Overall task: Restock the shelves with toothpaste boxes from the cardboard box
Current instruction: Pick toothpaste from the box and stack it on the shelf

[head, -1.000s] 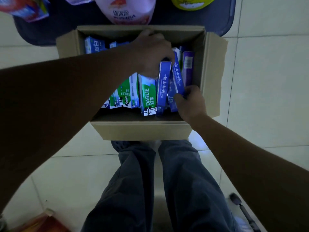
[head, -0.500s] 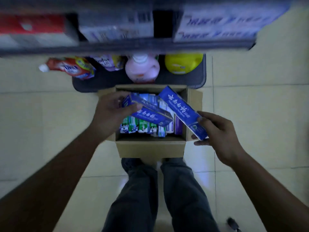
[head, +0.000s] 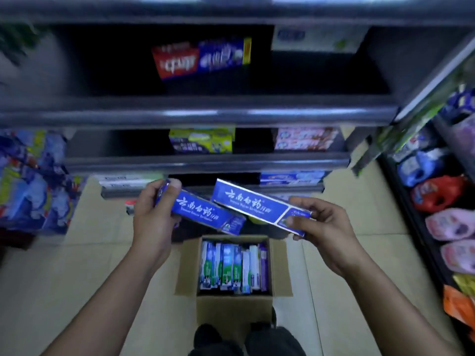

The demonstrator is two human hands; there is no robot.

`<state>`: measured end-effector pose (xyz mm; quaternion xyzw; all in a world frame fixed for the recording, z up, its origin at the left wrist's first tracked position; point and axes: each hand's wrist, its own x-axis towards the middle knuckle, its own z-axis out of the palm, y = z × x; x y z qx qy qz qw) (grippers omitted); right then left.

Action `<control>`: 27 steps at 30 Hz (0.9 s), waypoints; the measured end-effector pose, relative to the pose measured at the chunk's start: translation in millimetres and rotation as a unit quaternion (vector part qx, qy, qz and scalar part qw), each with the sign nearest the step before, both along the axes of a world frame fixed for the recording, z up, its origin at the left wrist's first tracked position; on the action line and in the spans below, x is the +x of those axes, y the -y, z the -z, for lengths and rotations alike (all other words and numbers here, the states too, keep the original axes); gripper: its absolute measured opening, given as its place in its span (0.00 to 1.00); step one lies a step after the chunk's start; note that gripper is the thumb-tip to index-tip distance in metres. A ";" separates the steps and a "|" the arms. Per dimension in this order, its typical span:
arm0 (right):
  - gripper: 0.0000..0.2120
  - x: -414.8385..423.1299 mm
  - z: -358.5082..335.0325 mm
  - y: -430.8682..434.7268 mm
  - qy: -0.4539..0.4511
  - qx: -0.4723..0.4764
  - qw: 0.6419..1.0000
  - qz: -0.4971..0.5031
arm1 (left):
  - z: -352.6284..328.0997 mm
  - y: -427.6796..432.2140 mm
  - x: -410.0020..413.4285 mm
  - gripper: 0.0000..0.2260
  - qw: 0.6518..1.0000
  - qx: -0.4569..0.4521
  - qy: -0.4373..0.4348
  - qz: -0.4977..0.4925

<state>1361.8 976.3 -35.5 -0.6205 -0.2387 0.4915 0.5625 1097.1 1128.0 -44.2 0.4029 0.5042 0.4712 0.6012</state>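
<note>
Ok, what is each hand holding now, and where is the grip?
Left hand holds the lower blue toothpaste box at its left end; right hand holds the upper blue toothpaste box at its right end.

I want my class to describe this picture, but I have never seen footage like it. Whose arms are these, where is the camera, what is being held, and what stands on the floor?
There is no machine here. A person wears a wide-angle camera on the head, looking forward and down, so both arms are the wearer's own. The left hand holds a blue toothpaste box by one end. The right hand holds a second blue box by its far end. Below them, on the tiled floor, stands an open cardboard box with more toothpaste boxes packed on end inside. Ahead are dark shelves, partly stocked; the goods on them are blurred.
</note>
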 end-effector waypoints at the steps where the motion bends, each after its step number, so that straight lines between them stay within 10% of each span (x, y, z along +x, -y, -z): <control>1: 0.21 2.1 -17.7 0.0 -0.002 0.020 1.000 0.014 | -19.0 -0.7 1.7 0.10 1.000 0.015 -0.002 -0.003; 7: 0.29 24.4 -108.2 -4.5 0.015 0.134 0.989 0.065 | -116.6 -3.3 34.3 0.10 0.991 0.122 -0.040 -0.049; 21: 0.22 102.6 -221.4 -24.0 0.040 0.312 0.943 0.105 | -247.5 6.7 128.2 0.18 0.964 0.175 -0.057 0.194; 27: 0.17 127.1 -239.5 -55.3 0.229 0.288 0.913 0.175 | -282.1 -7.5 152.7 0.20 0.960 0.199 -0.052 0.189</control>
